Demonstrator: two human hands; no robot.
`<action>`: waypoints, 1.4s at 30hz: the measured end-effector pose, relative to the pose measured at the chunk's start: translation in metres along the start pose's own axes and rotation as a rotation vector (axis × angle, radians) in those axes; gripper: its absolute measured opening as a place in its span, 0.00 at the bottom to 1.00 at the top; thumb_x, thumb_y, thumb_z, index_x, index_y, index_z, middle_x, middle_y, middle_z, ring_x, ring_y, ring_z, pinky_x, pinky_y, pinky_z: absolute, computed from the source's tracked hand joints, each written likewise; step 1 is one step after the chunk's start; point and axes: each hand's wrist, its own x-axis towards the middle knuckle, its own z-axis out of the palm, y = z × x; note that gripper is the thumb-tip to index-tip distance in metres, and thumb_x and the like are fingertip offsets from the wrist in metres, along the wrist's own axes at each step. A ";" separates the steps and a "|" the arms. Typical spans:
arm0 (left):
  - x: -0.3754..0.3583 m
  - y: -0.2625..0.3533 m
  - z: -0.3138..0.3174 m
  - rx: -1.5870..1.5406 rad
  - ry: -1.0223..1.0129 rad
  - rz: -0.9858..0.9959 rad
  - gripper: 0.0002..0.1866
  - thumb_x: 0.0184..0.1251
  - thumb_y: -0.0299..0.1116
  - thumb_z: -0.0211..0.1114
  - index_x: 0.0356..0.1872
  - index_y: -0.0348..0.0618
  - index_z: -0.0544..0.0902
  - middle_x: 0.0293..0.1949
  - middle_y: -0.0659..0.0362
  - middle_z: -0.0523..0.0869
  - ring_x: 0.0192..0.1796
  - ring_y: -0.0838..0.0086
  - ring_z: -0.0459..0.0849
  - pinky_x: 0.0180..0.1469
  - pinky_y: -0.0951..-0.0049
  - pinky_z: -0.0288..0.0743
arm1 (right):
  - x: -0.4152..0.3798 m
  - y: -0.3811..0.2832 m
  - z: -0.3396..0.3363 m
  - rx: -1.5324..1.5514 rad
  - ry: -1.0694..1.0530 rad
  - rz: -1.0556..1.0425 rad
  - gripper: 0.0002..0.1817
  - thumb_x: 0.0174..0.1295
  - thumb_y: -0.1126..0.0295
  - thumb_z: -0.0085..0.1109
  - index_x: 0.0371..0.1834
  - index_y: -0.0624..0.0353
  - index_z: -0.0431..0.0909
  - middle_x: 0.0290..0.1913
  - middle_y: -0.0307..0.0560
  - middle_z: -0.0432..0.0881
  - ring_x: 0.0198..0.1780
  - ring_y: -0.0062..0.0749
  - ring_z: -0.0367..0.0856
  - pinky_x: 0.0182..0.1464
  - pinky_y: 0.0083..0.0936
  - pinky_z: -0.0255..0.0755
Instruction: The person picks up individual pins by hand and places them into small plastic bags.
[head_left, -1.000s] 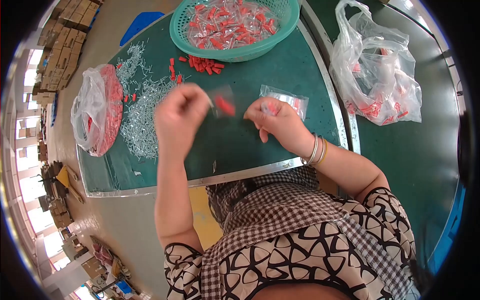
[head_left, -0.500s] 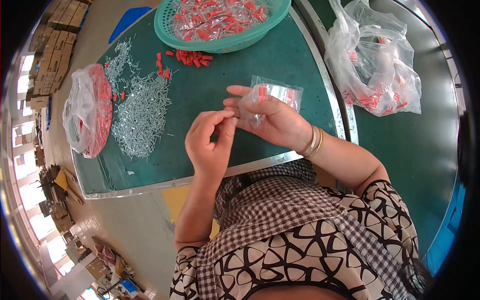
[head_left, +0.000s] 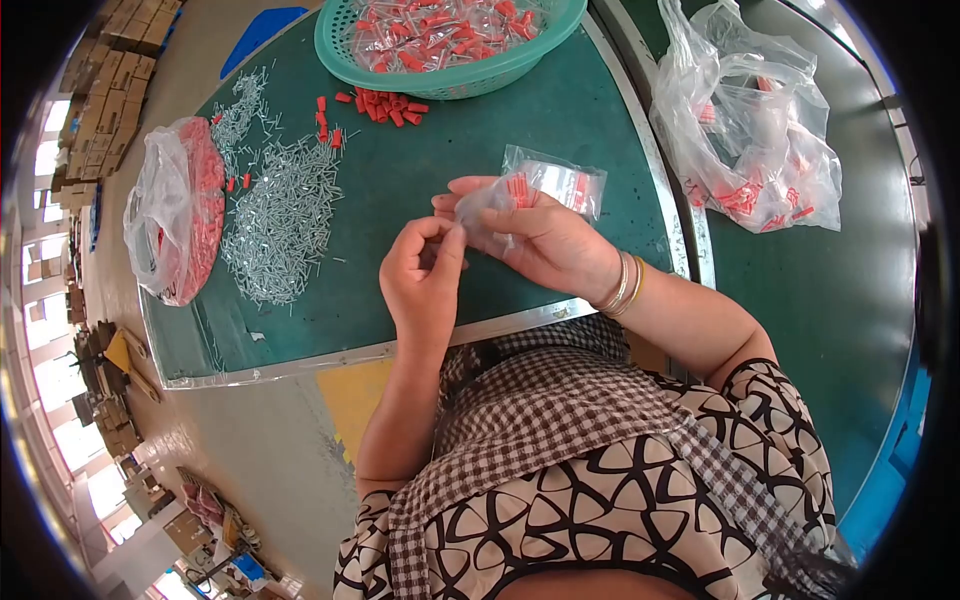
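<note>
Basket (head_left: 470,86) holds bagged red pieces (head_left: 430,42); your right fingers (head_left: 514,220) grip a clear bag (head_left: 476,206), contents unclear; your left fingers (head_left: 447,257) are pinched closed at its edge.

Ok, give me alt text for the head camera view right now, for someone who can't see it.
A person's right hand holds clear plastic packaging, the left hand close against it, over a green table. Around them are small metal pieces, red pieces and a green basket full of clear-bagged red pieces.
</note>
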 end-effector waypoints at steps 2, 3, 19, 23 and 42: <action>-0.001 0.004 -0.003 -0.043 0.008 -0.010 0.03 0.68 0.26 0.63 0.37 0.37 0.81 0.31 0.64 0.82 0.30 0.83 0.79 0.34 0.82 0.74 | 0.001 0.001 -0.002 -0.005 0.004 -0.003 0.18 0.68 0.79 0.47 0.61 0.67 0.69 0.57 0.53 0.77 0.60 0.38 0.77 0.67 0.34 0.69; -0.001 0.004 -0.004 -0.049 0.011 -0.006 0.03 0.68 0.26 0.63 0.37 0.37 0.80 0.31 0.64 0.81 0.30 0.82 0.79 0.34 0.82 0.74 | 0.001 0.002 -0.003 -0.011 0.016 0.000 0.17 0.68 0.79 0.46 0.60 0.67 0.69 0.56 0.53 0.78 0.59 0.38 0.77 0.66 0.34 0.70; -0.003 0.005 -0.026 -0.294 0.177 0.036 0.02 0.65 0.21 0.55 0.33 0.37 0.75 0.33 0.55 0.82 0.33 0.76 0.78 0.40 0.76 0.72 | -0.003 -0.011 0.008 -0.121 0.192 0.033 0.05 0.69 0.73 0.54 0.45 0.59 0.76 0.28 0.33 0.70 0.27 0.18 0.65 0.35 0.21 0.69; -0.003 0.002 -0.031 -0.334 0.193 0.001 0.02 0.66 0.22 0.55 0.33 0.37 0.75 0.33 0.56 0.83 0.33 0.76 0.80 0.40 0.76 0.75 | -0.002 -0.009 0.001 -0.172 0.102 0.111 0.09 0.69 0.64 0.58 0.34 0.55 0.73 0.22 0.28 0.61 0.23 0.14 0.56 0.27 0.16 0.54; -0.015 0.017 -0.025 -0.140 0.086 0.078 0.01 0.63 0.21 0.57 0.33 0.38 0.75 0.38 0.53 0.84 0.34 0.76 0.79 0.41 0.76 0.73 | -0.005 0.006 0.004 -0.374 0.116 0.061 0.10 0.67 0.63 0.62 0.39 0.58 0.76 0.26 0.33 0.74 0.25 0.17 0.71 0.29 0.20 0.72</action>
